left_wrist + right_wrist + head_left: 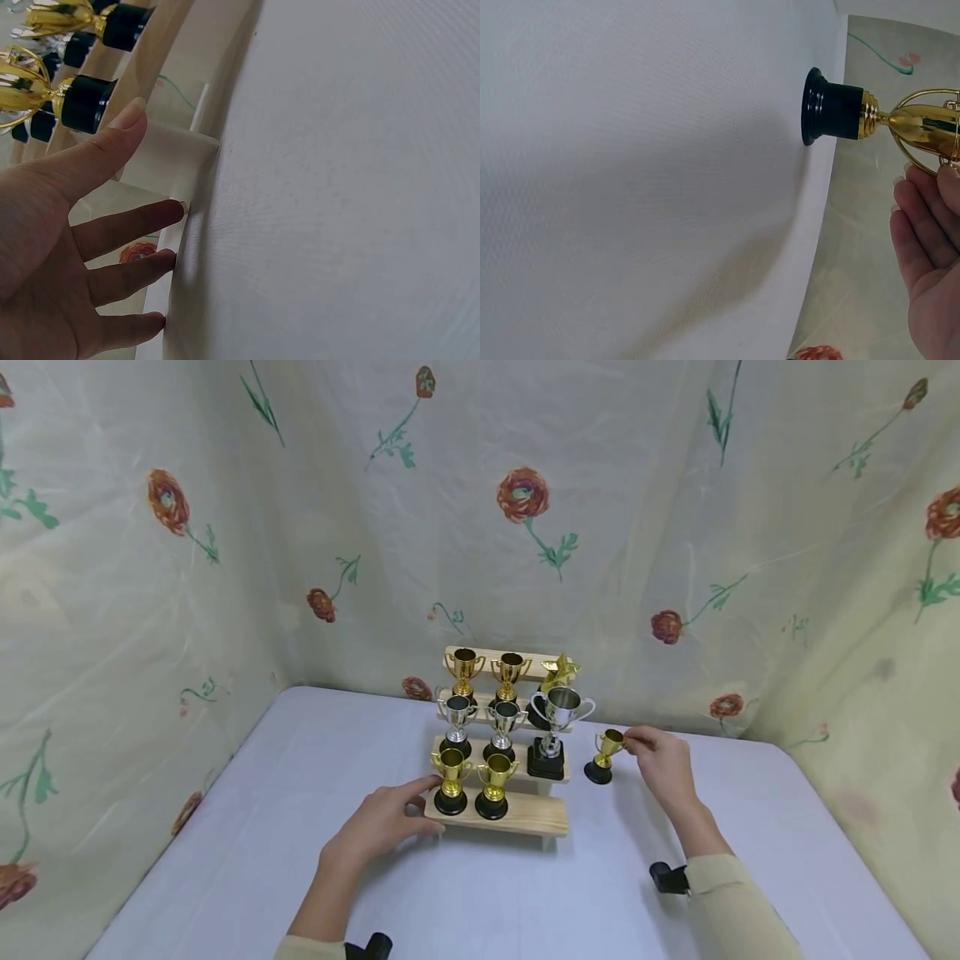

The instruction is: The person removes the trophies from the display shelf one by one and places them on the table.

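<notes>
Left of your left hand [382, 818], the white desk [315, 739] runs out to its edge by the floral curtain [465, 485]. Left hand: fingers loose, thumb touching the wooden rack [528, 814] at its bottom step's left end. Right of it, two gold trophies [495, 781] stand on that step. Narrow desk strip, then the small trophy [604, 758], upright, just left of your right hand [663, 768], which pinches its handle; base contact: cannot tell. Rightward, desk continues to its edge. Surface pale, shadowed; curtain on three sides.
</notes>
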A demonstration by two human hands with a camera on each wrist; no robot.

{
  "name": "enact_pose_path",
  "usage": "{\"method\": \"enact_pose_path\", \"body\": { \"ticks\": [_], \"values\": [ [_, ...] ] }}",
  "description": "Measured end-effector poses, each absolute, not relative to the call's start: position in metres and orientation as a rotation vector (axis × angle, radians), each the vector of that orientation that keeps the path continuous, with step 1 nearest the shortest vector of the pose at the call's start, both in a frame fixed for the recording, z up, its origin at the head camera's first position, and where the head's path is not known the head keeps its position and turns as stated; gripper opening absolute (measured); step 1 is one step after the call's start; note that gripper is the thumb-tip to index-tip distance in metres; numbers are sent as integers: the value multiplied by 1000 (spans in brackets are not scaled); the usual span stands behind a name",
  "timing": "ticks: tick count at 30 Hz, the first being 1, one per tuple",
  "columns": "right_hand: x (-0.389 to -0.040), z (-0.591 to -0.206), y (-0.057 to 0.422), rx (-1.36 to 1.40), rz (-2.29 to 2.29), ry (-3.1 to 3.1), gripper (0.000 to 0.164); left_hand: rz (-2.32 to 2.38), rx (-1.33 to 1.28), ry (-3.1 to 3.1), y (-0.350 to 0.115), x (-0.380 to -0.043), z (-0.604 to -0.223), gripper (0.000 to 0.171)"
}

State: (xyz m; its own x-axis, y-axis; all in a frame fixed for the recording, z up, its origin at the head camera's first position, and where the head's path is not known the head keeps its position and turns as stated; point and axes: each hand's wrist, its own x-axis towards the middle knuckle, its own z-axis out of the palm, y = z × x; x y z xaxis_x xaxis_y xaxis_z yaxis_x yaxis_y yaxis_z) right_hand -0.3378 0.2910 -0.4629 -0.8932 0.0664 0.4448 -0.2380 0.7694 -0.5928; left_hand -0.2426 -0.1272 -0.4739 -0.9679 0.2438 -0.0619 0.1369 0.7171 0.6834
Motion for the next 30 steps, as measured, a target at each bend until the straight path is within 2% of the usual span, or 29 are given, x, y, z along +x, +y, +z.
{"method": "enact_pose_path", "body": {
  "ticks": [10,18,30],
  "values": [
    [-331,-462,296,124,928,-2543,13,1116,370,2756,-126,-241,-478,71],
    [-324,-466,295,106,901,-2575,22,1111,384,2761,-130,-238,-482,72],
    [-323,-453,291,131,847,-2420,19,1148,411,2774,-130,-243,-478,71]
  ]
}}
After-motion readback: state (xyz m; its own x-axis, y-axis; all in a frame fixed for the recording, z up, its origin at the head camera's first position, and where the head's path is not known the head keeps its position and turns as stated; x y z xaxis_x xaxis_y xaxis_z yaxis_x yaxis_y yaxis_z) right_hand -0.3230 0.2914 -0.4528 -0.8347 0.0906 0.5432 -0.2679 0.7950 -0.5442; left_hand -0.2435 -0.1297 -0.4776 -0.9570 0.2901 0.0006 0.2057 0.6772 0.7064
